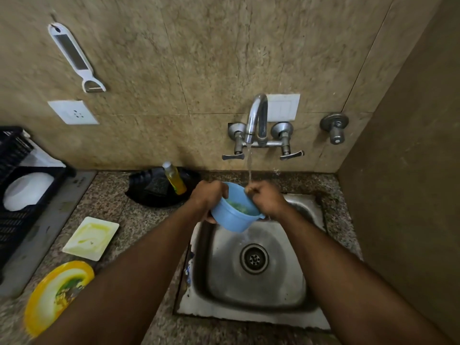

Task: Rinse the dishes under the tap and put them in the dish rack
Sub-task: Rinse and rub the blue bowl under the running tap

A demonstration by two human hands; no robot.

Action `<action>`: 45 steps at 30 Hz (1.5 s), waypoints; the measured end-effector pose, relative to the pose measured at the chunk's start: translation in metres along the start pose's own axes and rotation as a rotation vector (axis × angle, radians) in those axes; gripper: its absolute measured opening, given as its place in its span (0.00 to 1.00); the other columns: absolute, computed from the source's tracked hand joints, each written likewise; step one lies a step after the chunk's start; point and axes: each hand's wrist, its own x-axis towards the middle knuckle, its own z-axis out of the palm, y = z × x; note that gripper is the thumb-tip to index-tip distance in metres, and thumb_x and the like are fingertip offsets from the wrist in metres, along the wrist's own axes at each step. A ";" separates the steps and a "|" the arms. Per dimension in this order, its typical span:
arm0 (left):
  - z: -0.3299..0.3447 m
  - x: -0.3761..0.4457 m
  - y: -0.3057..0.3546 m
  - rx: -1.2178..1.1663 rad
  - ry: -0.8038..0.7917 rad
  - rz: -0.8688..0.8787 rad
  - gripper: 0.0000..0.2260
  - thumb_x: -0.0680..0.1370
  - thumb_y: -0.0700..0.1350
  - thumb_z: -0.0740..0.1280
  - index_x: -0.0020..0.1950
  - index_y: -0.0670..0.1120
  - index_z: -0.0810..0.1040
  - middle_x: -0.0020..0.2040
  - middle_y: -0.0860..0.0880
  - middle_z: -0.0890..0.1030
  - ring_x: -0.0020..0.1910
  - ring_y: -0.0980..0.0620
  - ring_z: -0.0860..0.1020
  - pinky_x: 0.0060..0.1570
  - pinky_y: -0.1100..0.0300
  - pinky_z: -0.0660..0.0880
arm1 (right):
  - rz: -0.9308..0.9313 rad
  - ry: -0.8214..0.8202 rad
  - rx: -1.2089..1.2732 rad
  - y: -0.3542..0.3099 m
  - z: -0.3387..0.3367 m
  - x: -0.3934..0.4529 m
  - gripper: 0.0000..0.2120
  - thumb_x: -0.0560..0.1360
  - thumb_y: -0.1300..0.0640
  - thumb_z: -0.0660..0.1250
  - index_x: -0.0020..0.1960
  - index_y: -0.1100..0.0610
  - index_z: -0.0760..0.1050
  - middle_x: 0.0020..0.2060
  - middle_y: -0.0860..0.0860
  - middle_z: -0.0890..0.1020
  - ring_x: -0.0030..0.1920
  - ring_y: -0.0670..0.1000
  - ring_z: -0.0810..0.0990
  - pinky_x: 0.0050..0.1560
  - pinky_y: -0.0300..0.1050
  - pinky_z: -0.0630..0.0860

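A: Granite counter (107,195) with a steel sink (249,317) set into it, tiled wall behind; status, near to far?

B: Nearest, left of the sink, a yellow plate (49,300) with food residue, not rinsed as far as I can judge; just beyond it a white square plate (90,237) with yellowish smears, same; so two dishes left on the counter.

A: Hands?

B: Both over the sink on a blue bowl (234,215); left hand (207,197) curled round the bowl's left rim and underside; right hand (266,199) fisted at the right rim, fingers bent at the edge, looks like it's rubbing or gripping it, can't tell exactly; green bits still inside the bowl; tap (256,118) running, stream lands at the right hand and the rim; so the bowl is mid-rinse.

A: Done so far?

B: One white dish (27,191) sits in the black dish rack (15,220) at far left; I'd say roughly a quarter through.

A: Obstacles?

B: Route from sink to rack passes over the two dirty plates; a yellow soap bottle (175,179) lies on a black tray (154,192) behind the left hand, near the bowl; a peeler (74,57) hangs on the wall, well clear.
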 end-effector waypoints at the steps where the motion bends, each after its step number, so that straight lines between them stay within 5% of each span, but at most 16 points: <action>1: -0.002 -0.001 0.000 -0.001 -0.036 -0.023 0.13 0.68 0.43 0.67 0.52 0.44 0.77 0.47 0.39 0.80 0.41 0.38 0.80 0.31 0.51 0.78 | -0.056 -0.056 0.011 -0.001 -0.001 -0.001 0.10 0.79 0.60 0.64 0.51 0.54 0.83 0.46 0.53 0.86 0.48 0.54 0.84 0.52 0.49 0.80; 4: -0.005 -0.001 -0.002 -0.040 -0.131 -0.116 0.11 0.72 0.46 0.66 0.52 0.45 0.79 0.44 0.42 0.81 0.42 0.42 0.79 0.40 0.55 0.76 | -0.125 -0.108 0.009 0.003 -0.005 -0.002 0.10 0.79 0.61 0.63 0.51 0.53 0.82 0.45 0.52 0.85 0.47 0.53 0.83 0.51 0.52 0.81; 9: 0.002 0.007 -0.007 -0.087 -0.194 -0.115 0.23 0.66 0.47 0.68 0.59 0.43 0.83 0.51 0.41 0.86 0.50 0.37 0.84 0.50 0.47 0.80 | -0.064 0.009 -0.105 0.009 -0.011 0.002 0.16 0.77 0.46 0.68 0.41 0.58 0.83 0.33 0.53 0.84 0.36 0.52 0.84 0.40 0.53 0.81; 12: 0.006 0.002 -0.005 -0.032 -0.230 -0.108 0.20 0.67 0.45 0.67 0.58 0.44 0.83 0.50 0.41 0.86 0.49 0.40 0.84 0.50 0.49 0.81 | -0.113 0.000 -0.124 0.009 -0.019 0.002 0.21 0.75 0.42 0.71 0.33 0.58 0.79 0.27 0.53 0.80 0.29 0.49 0.78 0.33 0.49 0.76; 16: 0.010 -0.001 0.005 -0.127 -0.282 -0.065 0.11 0.75 0.51 0.67 0.50 0.47 0.85 0.44 0.45 0.87 0.42 0.45 0.83 0.43 0.57 0.77 | -0.279 -0.045 -0.175 0.008 -0.020 0.007 0.07 0.75 0.51 0.72 0.41 0.54 0.80 0.36 0.49 0.84 0.39 0.48 0.82 0.43 0.51 0.80; 21: 0.012 0.019 -0.003 -0.334 -0.200 0.027 0.25 0.62 0.51 0.73 0.55 0.40 0.86 0.53 0.37 0.86 0.51 0.35 0.85 0.59 0.41 0.79 | -0.044 -0.028 0.149 0.013 -0.019 0.003 0.10 0.80 0.57 0.64 0.44 0.58 0.82 0.35 0.59 0.84 0.32 0.58 0.84 0.36 0.63 0.83; 24: 0.016 0.021 -0.011 -0.379 -0.052 0.094 0.18 0.62 0.45 0.74 0.49 0.39 0.87 0.51 0.36 0.86 0.45 0.37 0.84 0.49 0.43 0.81 | -0.007 -0.127 0.205 0.013 -0.022 0.000 0.11 0.83 0.62 0.59 0.52 0.60 0.81 0.37 0.63 0.84 0.30 0.61 0.84 0.31 0.63 0.82; 26: 0.016 0.023 -0.012 -0.389 -0.013 0.089 0.16 0.63 0.44 0.74 0.48 0.38 0.87 0.49 0.36 0.87 0.44 0.36 0.85 0.46 0.43 0.81 | -0.016 -0.143 0.174 0.011 -0.022 0.000 0.10 0.82 0.61 0.59 0.57 0.55 0.78 0.40 0.61 0.84 0.29 0.59 0.84 0.26 0.50 0.80; 28: 0.012 0.025 -0.010 -0.354 -0.068 0.066 0.20 0.60 0.48 0.74 0.48 0.40 0.86 0.50 0.36 0.87 0.47 0.35 0.85 0.49 0.40 0.81 | -0.050 -0.107 0.095 0.007 -0.021 0.002 0.06 0.81 0.54 0.64 0.52 0.55 0.78 0.39 0.58 0.84 0.29 0.51 0.82 0.23 0.44 0.74; 32: 0.001 0.023 -0.009 -0.235 -0.211 -0.023 0.22 0.60 0.51 0.73 0.51 0.43 0.85 0.52 0.38 0.86 0.46 0.38 0.83 0.50 0.47 0.77 | -0.075 -0.039 -0.007 0.002 -0.019 0.012 0.18 0.74 0.43 0.73 0.36 0.56 0.81 0.31 0.52 0.83 0.30 0.53 0.82 0.32 0.49 0.80; 36: -0.005 0.024 -0.012 -0.251 -0.279 -0.026 0.23 0.64 0.52 0.73 0.54 0.41 0.85 0.55 0.36 0.85 0.48 0.38 0.82 0.54 0.47 0.76 | -0.152 -0.132 0.096 -0.002 -0.014 0.014 0.04 0.78 0.54 0.71 0.48 0.53 0.85 0.43 0.50 0.87 0.45 0.52 0.86 0.50 0.54 0.83; 41: 0.005 0.019 -0.019 -0.437 -0.244 -0.014 0.21 0.70 0.49 0.68 0.56 0.37 0.86 0.55 0.36 0.85 0.48 0.37 0.83 0.55 0.48 0.77 | 0.007 0.037 0.147 0.008 -0.015 0.008 0.12 0.79 0.53 0.69 0.41 0.59 0.83 0.31 0.58 0.84 0.27 0.58 0.81 0.32 0.60 0.81; 45: 0.015 0.011 -0.022 -0.448 -0.236 0.011 0.14 0.70 0.41 0.62 0.46 0.39 0.86 0.46 0.38 0.86 0.40 0.40 0.84 0.44 0.54 0.78 | 0.116 0.067 0.110 0.016 -0.021 0.003 0.19 0.78 0.47 0.70 0.37 0.62 0.80 0.25 0.59 0.81 0.23 0.60 0.80 0.27 0.54 0.79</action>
